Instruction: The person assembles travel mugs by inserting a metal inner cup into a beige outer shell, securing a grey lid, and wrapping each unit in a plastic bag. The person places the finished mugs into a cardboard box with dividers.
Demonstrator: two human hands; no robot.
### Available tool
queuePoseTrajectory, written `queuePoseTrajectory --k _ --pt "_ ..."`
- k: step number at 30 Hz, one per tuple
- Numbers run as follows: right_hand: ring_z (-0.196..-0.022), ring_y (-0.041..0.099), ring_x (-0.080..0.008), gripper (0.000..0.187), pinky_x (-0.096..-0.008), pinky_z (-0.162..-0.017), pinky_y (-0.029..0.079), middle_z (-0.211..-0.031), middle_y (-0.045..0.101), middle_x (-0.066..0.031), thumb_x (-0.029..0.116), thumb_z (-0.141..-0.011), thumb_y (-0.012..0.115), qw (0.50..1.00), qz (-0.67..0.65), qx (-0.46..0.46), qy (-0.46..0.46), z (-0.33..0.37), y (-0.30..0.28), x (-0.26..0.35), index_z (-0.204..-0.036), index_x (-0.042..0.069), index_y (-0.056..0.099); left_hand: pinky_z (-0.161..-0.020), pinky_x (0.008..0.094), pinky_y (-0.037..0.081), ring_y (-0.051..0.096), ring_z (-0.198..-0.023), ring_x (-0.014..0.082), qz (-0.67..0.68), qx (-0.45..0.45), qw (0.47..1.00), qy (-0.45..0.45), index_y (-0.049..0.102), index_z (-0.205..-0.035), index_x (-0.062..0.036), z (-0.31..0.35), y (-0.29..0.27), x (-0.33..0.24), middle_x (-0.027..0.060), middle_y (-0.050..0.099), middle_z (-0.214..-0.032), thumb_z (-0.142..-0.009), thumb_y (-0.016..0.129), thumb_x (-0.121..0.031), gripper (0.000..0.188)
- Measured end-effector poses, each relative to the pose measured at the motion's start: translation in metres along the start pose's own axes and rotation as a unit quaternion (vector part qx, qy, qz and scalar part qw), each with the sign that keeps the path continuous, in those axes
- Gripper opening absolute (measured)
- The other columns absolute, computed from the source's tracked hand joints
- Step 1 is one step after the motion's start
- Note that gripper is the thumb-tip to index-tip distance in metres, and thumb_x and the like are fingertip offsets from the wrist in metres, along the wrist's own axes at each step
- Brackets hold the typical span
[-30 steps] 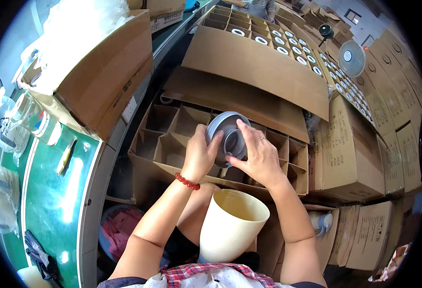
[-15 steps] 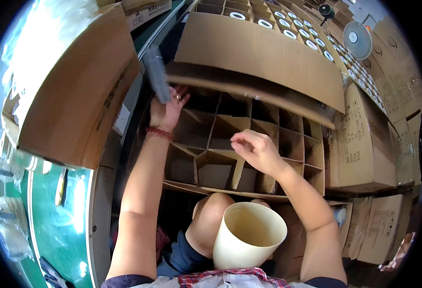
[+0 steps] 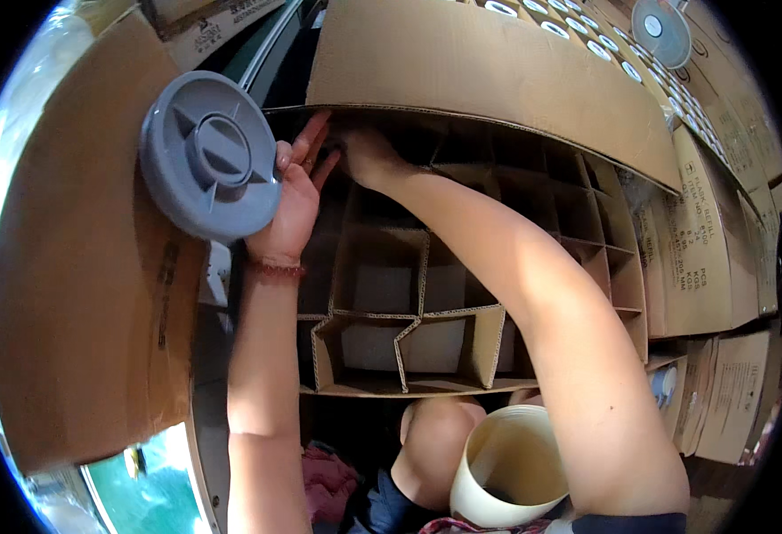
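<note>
Since half a second ago, my right hand (image 3: 366, 153) has gone from above the middle of the divided carton (image 3: 462, 319) to its far left corner, and the gray disc (image 3: 208, 156) has turned from edge-on to face-on. It is round and matte, with a thick rounded rim, a raised ring in the center crossed by a bar, and short ribs between ring and rim. It sits left of the carton, before the large brown box (image 3: 88, 294). My left hand (image 3: 289, 200) holds it at its edge, fingers spread; my right fingers are in shadow, so I cannot tell what they grip.
</note>
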State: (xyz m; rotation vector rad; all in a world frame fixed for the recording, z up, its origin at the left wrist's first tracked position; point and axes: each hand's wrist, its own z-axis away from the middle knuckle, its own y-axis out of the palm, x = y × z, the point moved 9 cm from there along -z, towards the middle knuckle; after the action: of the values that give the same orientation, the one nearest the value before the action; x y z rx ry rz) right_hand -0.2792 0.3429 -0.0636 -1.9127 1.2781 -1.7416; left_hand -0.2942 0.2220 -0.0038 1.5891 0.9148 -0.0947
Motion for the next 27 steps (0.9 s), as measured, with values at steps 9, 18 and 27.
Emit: queuePoseTrajectory --k 9,18,27 --pt "-0.127 0.051 -0.0295 0.044 -0.0429 -0.104 0.041 -0.142 0.050 -0.0144 0.031 -0.094 0.047 0.923 0.337 0.126 0.134 -0.047 0.030 -0.051 -0.132 0.011 0.057 -0.120 0.0530 0.006 0.009 -0.149 0.0342 0.035 0.035 0.999 0.021 0.048 -0.078 -0.0068 -0.002 -0.010 0.003 0.0299 0.022 -0.154 -0.096 0.052 -0.038 0.036" --pt "-0.119 0.054 -0.0366 0.028 -0.0452 -0.100 0.045 -0.134 0.053 -0.0158 0.023 -0.093 0.050 0.951 0.308 -0.002 -0.010 0.017 -0.031 0.016 -0.116 0.013 0.063 -0.117 0.0526 0.018 0.023 -0.145 0.0396 0.025 0.016 0.999 0.027 0.048 -0.081 -0.0054 -0.008 -0.009 -0.008 0.0367 0.030 -0.147 -0.095 0.050 -0.032 0.030" --pt "-0.108 0.058 -0.0350 0.024 -0.0434 -0.086 0.053 -0.127 0.052 -0.0179 0.022 -0.087 0.063 0.916 0.337 -0.115 -0.183 0.129 -0.106 0.088 -0.107 0.010 0.062 -0.116 0.0509 0.017 0.028 -0.142 0.0407 0.014 0.006 1.000 -0.015 0.060 -0.083 -0.0070 -0.016 -0.002 -0.022 0.0368 0.035 -0.145 -0.087 0.062 -0.030 0.023"
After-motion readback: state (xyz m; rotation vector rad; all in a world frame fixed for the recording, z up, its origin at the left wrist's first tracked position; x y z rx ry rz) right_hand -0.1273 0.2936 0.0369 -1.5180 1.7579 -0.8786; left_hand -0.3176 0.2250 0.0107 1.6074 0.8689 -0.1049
